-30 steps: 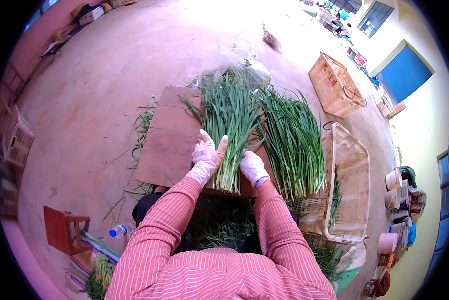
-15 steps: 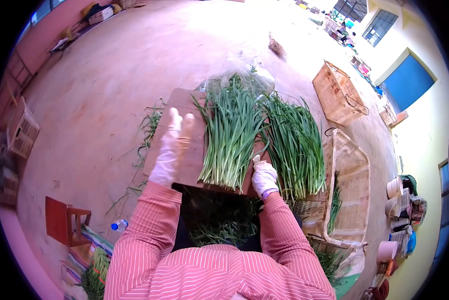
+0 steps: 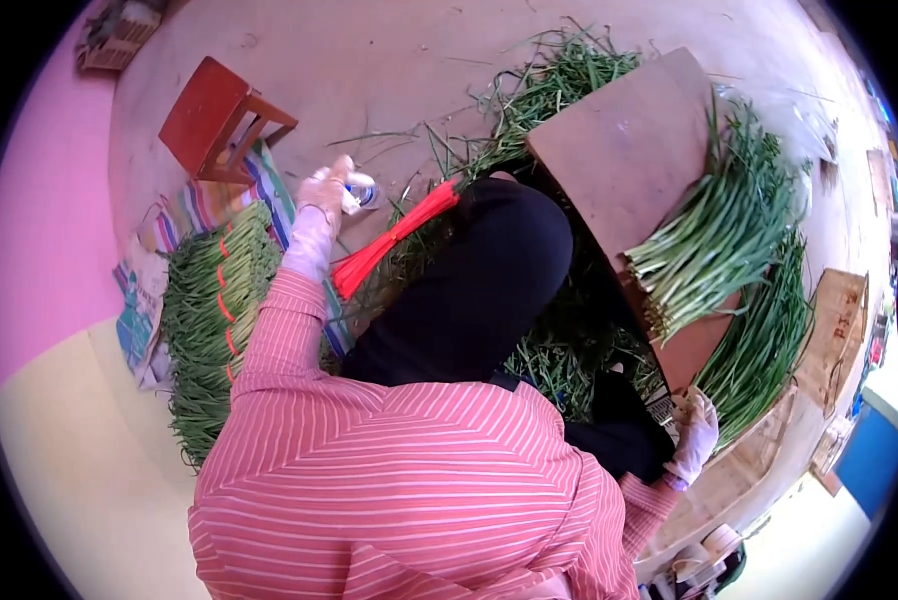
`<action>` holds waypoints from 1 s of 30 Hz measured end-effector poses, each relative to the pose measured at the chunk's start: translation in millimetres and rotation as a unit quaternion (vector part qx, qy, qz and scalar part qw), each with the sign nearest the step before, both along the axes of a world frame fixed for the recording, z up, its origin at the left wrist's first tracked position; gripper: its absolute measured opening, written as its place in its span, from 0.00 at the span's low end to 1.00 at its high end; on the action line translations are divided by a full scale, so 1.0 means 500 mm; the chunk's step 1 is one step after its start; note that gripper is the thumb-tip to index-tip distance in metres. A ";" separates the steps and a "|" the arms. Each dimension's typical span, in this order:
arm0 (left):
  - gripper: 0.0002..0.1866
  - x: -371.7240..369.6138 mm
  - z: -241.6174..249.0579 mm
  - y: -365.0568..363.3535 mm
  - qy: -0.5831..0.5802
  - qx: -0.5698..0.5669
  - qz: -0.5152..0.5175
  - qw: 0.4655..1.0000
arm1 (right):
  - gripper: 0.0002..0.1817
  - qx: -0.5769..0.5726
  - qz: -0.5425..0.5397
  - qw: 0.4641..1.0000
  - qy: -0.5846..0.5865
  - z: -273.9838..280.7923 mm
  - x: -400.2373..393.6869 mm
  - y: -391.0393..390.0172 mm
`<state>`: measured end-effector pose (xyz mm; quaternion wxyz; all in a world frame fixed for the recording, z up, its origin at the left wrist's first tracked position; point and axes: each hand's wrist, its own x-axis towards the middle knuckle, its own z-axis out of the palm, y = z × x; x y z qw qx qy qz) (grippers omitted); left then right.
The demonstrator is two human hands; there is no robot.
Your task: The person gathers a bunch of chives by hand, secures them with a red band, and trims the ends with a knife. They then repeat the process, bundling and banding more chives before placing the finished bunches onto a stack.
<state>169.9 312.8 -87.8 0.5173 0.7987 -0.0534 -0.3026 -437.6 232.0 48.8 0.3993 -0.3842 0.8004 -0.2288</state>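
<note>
The left hand, in a thin pale glove, is hanging well to the left of the flat, brown, board-topped table, fingers loosely spread; it is overlapping a clear plastic bottle in view, and whether they are touching I cannot tell. The right hand, gloved alike, is sitting by the table's near right corner, fingers curling; whether it is gripping anything I cannot tell.

A slender sheaf of bright red ties is lying between the left hand and the table, beside the dark-trousered leg; a knee shifting could be spilling it among the loose green leaves littering the table's left end. A loose bunch of long green stalks is resting on the table, pale cut ends lying close to its near edge; no band is showing, so a bump could be fanning it apart. A darker green leafy bunch is crowding the table's right side, narrowing the right hand's room; brown surface is showing left of the stalks, offering space for sliding; farther left of the table, red-banded green bundles and a red-brown wooden stool are limiting the left hand's swing.
</note>
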 end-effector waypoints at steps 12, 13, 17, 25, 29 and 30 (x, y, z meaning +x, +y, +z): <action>0.25 -0.094 -0.519 0.030 -0.083 0.478 -0.369 0.793 | 0.11 -0.046 0.035 0.998 0.014 -0.037 0.017 -0.003; 0.25 -0.108 -0.484 0.020 -0.109 0.485 -0.393 0.774 | 0.11 -0.035 0.009 0.999 0.006 -0.039 0.016 -0.001; 0.23 -0.116 -0.413 -0.002 -0.166 0.506 -0.423 0.733 | 0.11 -0.001 -0.024 1.000 0.006 -0.048 0.021 -0.008; 0.12 -0.118 -0.338 0.045 -0.233 0.426 -0.425 0.764 | 0.12 -0.002 -0.024 1.000 0.013 -0.052 0.031 -0.013; 0.18 -0.095 -0.328 0.098 -0.131 0.356 -0.401 0.834 | 0.12 -0.017 -0.013 0.999 0.029 -0.066 0.025 -0.013; 0.20 -0.085 -0.334 0.109 -0.108 0.321 -0.422 0.841 | 0.11 -0.012 -0.016 0.999 0.034 -0.065 0.028 -0.012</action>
